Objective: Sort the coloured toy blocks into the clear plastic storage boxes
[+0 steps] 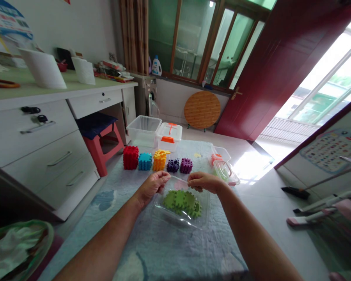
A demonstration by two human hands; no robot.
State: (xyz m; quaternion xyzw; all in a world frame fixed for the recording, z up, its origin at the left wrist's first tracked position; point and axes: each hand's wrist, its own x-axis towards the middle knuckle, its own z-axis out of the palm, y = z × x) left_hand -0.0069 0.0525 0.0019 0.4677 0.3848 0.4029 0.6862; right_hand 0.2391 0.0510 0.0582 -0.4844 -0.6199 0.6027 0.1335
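My left hand (152, 186) and right hand (204, 182) are close together, with the fingers curled in and almost closed. The left fingers (164, 175) and right fingers (194, 178) pinch the raised top edge of a clear plastic box (181, 220), one hand at each end of that edge, though the clear plastic is hard to make out there.

Inside the box, just below my fingers and touching neither hand, lies a clump of green waffle blocks (181, 202). They overlap too much for me to count them exactly. The box rests near the middle of a pale-blue quilted mat (152, 249).

Past my hands, five single blocks stand in a row across the mat: one red (130, 157), one blue (145, 161), one yellow (160, 160), one purple (172, 165) and one magenta (186, 165). Near the mat's far right corner sits a clear tub with a loose lid (224, 171). Beyond the far edge are two more clear tubs, one open (144, 130) and one with an orange-latched lid (169, 136). A red stool (105, 146) stands off the mat's left edge.
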